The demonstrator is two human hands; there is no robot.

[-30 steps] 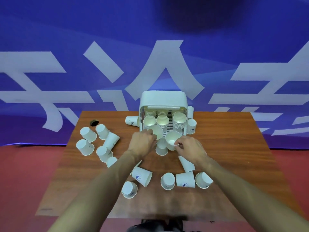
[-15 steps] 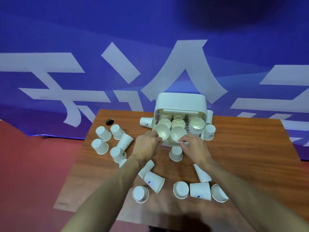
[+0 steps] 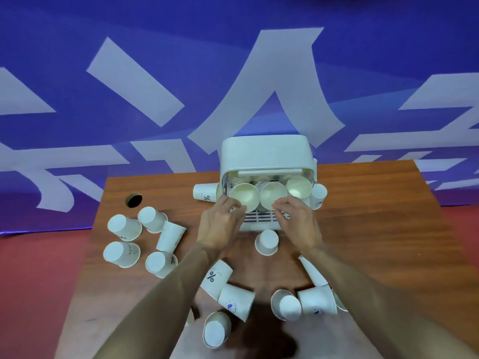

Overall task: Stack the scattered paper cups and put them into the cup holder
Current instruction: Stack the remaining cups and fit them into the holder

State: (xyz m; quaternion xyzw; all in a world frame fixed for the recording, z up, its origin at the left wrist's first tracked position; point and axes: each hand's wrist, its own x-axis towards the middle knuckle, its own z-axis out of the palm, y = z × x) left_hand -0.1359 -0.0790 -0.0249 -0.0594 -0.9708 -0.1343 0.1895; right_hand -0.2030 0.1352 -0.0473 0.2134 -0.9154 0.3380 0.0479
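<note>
A white cup holder [image 3: 264, 154] stands at the table's far edge, its open front facing me. My left hand [image 3: 220, 224] grips the rim of a white paper cup [image 3: 245, 196] at the holder's left slot. My right hand [image 3: 298, 218] pinches the rim of a second cup [image 3: 273, 195] in the middle slot. A third cup [image 3: 299, 187] sits in the right slot. Several more paper cups lie scattered: a group at the left [image 3: 124, 228], one upside down just in front of the holder [image 3: 267, 242], others near my forearms [image 3: 236, 301].
The wooden table [image 3: 375, 229] has a round cable hole [image 3: 133, 200] at its far left. One cup lies on its side left of the holder [image 3: 206, 195], another stands at its right [image 3: 318, 195]. A blue banner wall rises behind; red floor on both sides.
Both hands moved forward, carrying the two cups from above the table into the holder's opening. The camera view shifted closer and to the left.
</note>
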